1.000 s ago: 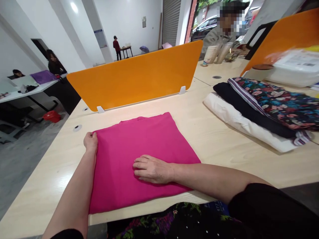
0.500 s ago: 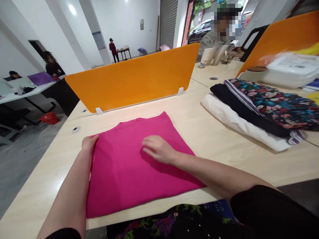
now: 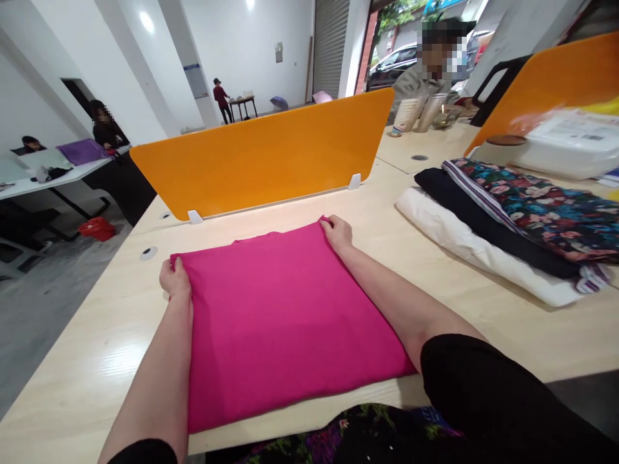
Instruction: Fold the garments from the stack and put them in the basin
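On the table (image 3: 372,251), pink cloth (image 3: 285,316) lies flat, near side of both grips; left hand (image 3: 175,278) pinches far-left corner, right hand (image 3: 339,232) pinches far-right corner; long axis unclear.

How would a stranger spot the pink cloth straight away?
On the pale table, find the orange divider near the middle. On its near side lies a squarish magenta cloth, its far corners pinched by the left hand and right hand. Unlike the pile of fabrics to its right, it is plain, bright pink.
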The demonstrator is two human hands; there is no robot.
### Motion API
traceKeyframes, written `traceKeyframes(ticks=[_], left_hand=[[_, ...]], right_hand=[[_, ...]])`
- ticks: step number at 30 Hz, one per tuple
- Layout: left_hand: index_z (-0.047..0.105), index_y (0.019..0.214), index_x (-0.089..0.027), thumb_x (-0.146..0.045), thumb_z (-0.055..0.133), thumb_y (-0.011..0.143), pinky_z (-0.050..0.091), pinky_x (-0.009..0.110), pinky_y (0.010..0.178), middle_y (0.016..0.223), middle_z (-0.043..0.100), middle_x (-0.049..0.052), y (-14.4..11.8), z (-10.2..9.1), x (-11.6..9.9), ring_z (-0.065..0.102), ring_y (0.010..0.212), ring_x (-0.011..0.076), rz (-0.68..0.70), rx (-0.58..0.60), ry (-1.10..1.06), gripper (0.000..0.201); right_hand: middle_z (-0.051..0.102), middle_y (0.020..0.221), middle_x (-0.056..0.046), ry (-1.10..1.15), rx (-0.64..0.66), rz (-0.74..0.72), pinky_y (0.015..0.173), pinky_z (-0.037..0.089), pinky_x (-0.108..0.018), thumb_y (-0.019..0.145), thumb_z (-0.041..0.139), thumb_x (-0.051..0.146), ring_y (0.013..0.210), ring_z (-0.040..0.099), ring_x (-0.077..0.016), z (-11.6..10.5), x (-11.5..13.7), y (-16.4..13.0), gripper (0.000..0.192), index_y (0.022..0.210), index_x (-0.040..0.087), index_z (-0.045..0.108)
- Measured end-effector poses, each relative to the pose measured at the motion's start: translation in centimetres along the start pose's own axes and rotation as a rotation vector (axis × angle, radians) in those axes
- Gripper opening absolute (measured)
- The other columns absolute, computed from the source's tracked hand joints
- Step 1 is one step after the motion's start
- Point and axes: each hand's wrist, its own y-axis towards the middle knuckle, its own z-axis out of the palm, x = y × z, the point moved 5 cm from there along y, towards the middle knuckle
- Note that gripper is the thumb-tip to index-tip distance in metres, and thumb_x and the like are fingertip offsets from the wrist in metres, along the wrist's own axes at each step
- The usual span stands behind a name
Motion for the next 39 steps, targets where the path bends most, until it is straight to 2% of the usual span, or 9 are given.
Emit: traceKeyframes(ticks=[6, 11, 15, 19, 24, 29, 32, 35, 39], left_hand=[[0.060, 0.097, -0.019, -0.036, 0.047, 0.086, 0.045, 0.040, 0.078, 0.091, 0.066, 0.012, -0.1, 0.5, -0.7, 0.060, 0.090, 0.0275, -0.092, 0.108, 0.310, 0.024], [0.051, 0.121, -0.008, -0.038, 0.058, 0.082, 0.046, 0.042, 0.088, 0.116, 0.059, 0.021, -0.7, -0.6, -1.6, 0.058, 0.104, 0.0313, -0.048, 0.155, 0.340, 0.050], [0.047, 0.131, -0.008, -0.034, 0.047, 0.088, 0.039, 0.040, 0.102, 0.134, 0.047, 0.021, -4.2, -2.6, -4.3, 0.048, 0.122, 0.0298, 0.315, 0.123, 0.373, 0.050], [0.049, 0.134, -0.017, -0.044, 0.039, 0.092, 0.027, 0.046, 0.112, 0.147, 0.039, 0.013, -9.7, -2.6, -4.9, 0.029, 0.139, 0.0308, 0.684, 0.335, 0.461, 0.050], [0.035, 0.146, -0.028, -0.049, 0.035, 0.093, 0.023, 0.056, 0.111, 0.156, 0.026, 0.007, -11.2, -2.2, -1.3, 0.020, 0.143, 0.0337, 0.516, 0.562, 0.605, 0.057], [0.035, 0.146, -0.020, -0.048, 0.032, 0.093, 0.025, 0.056, 0.111, 0.157, 0.023, 0.012, -11.6, -4.1, -2.1, 0.020, 0.143, 0.0333, 0.475, 0.560, 0.642, 0.060], [0.040, 0.144, -0.018, -0.049, 0.032, 0.093, 0.025, 0.052, 0.112, 0.156, 0.024, 0.012, -15.2, -6.6, -2.9, 0.020, 0.143, 0.0316, 0.609, 0.517, 0.630, 0.060], [0.041, 0.143, -0.028, -0.055, 0.035, 0.090, 0.021, 0.052, 0.114, 0.156, 0.028, 0.005, -20.4, -8.5, -2.2, 0.019, 0.144, 0.0304, 0.804, 0.500, 0.605, 0.060], [0.038, 0.146, -0.027, -0.054, 0.035, 0.090, 0.020, 0.051, 0.115, 0.153, 0.032, 0.004, -23.7, -9.1, 0.1, 0.024, 0.143, 0.0298, 0.806, 0.481, 0.622, 0.062]], right_hand=[[0.070, 0.089, -0.008, -0.073, 0.039, 0.019, 0.066, 0.038, -0.028, 0.087, 0.052, 0.040, 0.082, 0.059, -0.0221, 0.7, -0.5, 0.2, 0.024, 0.091, 0.021, 0.066], [0.069, 0.089, -0.006, 0.101, 0.100, 0.032, 0.070, 0.043, -0.028, 0.085, 0.054, 0.045, 0.081, 0.060, -0.0199, 0.1, -1.0, 0.9, 0.034, 0.103, 0.018, 0.065], [0.065, 0.111, -0.013, 0.220, 0.136, 0.003, 0.081, 0.048, -0.033, 0.089, 0.046, 0.045, 0.091, 0.062, -0.0209, -1.5, -1.4, 0.4, 0.050, 0.124, 0.011, 0.056], [0.041, 0.147, -0.012, 0.032, 0.241, -0.317, 0.109, 0.030, -0.051, 0.089, 0.046, 0.053, 0.132, 0.039, -0.0305, -1.8, -0.1, -3.6, 0.058, 0.137, 0.021, 0.049], [0.026, 0.156, -0.007, -0.201, 0.429, -0.397, 0.113, 0.012, -0.060, 0.091, 0.033, 0.061, 0.143, 0.018, -0.0311, -0.3, 0.2, -7.3, 0.065, 0.146, 0.027, 0.036], [0.024, 0.157, -0.010, -0.247, 0.447, -0.369, 0.109, 0.012, -0.067, 0.093, 0.034, 0.058, 0.143, 0.016, -0.0348, -2.0, 1.0, -8.0, 0.064, 0.148, 0.025, 0.034], [0.023, 0.157, -0.010, -0.200, 0.436, -0.459, 0.108, 0.011, -0.069, 0.090, 0.038, 0.062, 0.144, 0.013, -0.0355, -3.8, 1.5, -11.5, 0.066, 0.147, 0.028, 0.036], [0.026, 0.156, -0.008, -0.119, 0.469, -0.598, 0.110, 0.010, -0.066, 0.089, 0.038, 0.066, 0.144, 0.014, -0.0333, -4.8, 1.4, -16.2, 0.066, 0.145, 0.030, 0.039], [0.030, 0.154, -0.008, 0.014, 0.472, -0.588, 0.112, 0.012, -0.063, 0.087, 0.046, 0.063, 0.143, 0.018, -0.0330, -5.2, 0.6, -18.2, 0.065, 0.141, 0.027, 0.045]])
